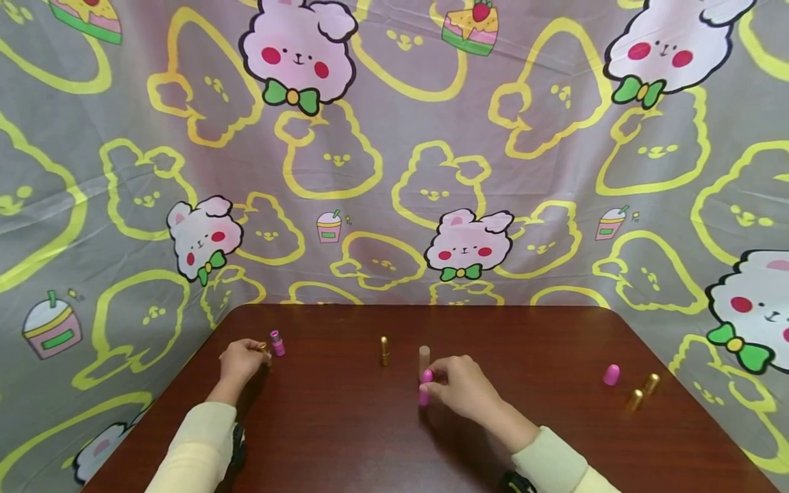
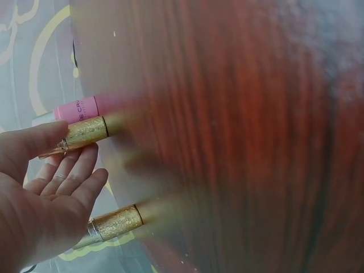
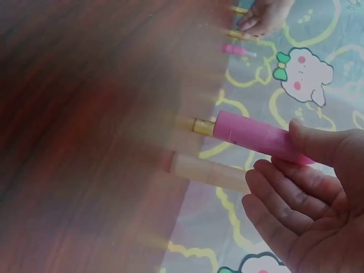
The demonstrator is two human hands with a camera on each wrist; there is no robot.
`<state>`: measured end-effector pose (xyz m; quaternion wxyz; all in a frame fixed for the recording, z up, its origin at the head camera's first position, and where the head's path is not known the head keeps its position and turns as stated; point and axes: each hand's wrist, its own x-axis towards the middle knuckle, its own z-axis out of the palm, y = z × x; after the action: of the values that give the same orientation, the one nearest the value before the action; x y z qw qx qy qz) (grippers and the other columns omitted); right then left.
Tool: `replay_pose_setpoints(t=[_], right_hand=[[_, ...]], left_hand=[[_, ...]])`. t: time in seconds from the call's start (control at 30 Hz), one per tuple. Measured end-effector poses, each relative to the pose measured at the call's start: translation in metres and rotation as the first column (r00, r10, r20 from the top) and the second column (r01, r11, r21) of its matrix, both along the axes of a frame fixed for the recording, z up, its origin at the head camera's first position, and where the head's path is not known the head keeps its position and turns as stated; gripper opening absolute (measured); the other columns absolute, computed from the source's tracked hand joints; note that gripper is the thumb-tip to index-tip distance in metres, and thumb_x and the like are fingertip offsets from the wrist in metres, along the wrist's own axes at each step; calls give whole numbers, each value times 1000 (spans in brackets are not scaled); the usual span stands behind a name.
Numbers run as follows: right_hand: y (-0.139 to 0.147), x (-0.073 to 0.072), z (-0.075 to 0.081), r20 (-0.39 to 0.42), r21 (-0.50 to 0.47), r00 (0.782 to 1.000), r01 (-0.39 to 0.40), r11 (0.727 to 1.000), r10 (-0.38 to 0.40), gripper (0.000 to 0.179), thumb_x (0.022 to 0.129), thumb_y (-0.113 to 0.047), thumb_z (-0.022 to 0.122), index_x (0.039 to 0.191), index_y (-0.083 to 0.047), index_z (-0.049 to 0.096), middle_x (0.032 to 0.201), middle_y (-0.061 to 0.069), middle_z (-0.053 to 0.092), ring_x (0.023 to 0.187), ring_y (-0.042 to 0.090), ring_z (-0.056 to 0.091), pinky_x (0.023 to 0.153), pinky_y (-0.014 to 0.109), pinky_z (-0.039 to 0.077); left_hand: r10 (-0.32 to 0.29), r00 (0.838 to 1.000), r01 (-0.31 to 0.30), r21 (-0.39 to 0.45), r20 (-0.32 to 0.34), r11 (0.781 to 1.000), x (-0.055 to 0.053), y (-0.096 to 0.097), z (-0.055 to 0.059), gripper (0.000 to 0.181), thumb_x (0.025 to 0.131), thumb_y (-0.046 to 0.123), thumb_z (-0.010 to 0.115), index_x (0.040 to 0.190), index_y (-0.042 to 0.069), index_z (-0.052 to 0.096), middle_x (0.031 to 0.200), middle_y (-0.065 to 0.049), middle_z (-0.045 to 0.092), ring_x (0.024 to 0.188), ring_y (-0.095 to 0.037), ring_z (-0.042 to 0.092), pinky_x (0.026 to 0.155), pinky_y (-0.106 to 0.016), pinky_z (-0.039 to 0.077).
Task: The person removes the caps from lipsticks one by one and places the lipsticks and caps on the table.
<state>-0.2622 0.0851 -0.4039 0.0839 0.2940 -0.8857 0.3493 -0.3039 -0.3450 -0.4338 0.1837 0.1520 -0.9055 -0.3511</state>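
My left hand (image 1: 239,363) is at the table's left side, pinching a gold lipstick tube (image 2: 86,132) between thumb and fingers. Right beside that tube stands a pink lipstick tube (image 1: 277,344) without its cap. Another gold tube (image 2: 118,222) stands close to the same hand, its upper end partly hidden by it. Near the middle, my right hand (image 1: 471,387) pinches a pink lipstick (image 3: 256,136) upright by its upper part. A beige tube (image 1: 424,359) stands just behind it. Farther left stands a gold lipstick (image 1: 385,350).
At the table's right side stand a pink cap (image 1: 611,374) and two gold caps, one farther back (image 1: 652,382) and one nearer (image 1: 637,399). The dark wooden table (image 1: 345,424) meets a patterned cloth (image 1: 370,226) at the back and sides.
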Motion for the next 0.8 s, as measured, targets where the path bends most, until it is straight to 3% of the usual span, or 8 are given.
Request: replay_pose_setpoints(t=[0.13, 0.37, 0.57, 0.8], right_hand=[[4, 1, 5, -32, 1, 999, 27, 1000, -27, 11, 81, -16, 79, 77, -17, 70, 70, -15, 62, 63, 2, 54, 57, 23, 47], [11, 3, 15, -19, -24, 998, 61, 998, -62, 11, 79, -17, 81, 77, -18, 70, 70, -15, 62, 65, 5, 54, 60, 24, 48], [18, 4, 25, 46, -85, 996, 77, 993, -73, 10, 80, -19, 81, 81, -17, 71, 75, -12, 64, 70, 8, 58, 65, 26, 52], [28, 4, 35, 67, -174, 992, 114, 978, -104, 10, 79, -17, 81, 86, -16, 74, 78, -8, 67, 71, 11, 60, 64, 28, 53]], left_hand=[[-12, 1000, 12, 8, -9, 1000, 2, 1, 1, 24, 78, 7, 76, 89, -11, 66, 85, -24, 68, 82, -39, 58, 75, -51, 41], [-34, 999, 34, 36, 2, 999, 3, 3, 1, 26, 80, 6, 73, 94, -13, 64, 85, -25, 68, 88, -44, 59, 91, -61, 31], [-22, 1000, 22, 46, -7, 999, 4, 0, 2, 32, 80, 9, 74, 101, -13, 64, 94, -27, 68, 90, -44, 60, 79, -53, 45], [17, 998, -11, 94, -61, 995, 9, 2, 9, 41, 81, 12, 75, 111, -13, 61, 108, -29, 65, 102, -45, 57, 86, -53, 44]])
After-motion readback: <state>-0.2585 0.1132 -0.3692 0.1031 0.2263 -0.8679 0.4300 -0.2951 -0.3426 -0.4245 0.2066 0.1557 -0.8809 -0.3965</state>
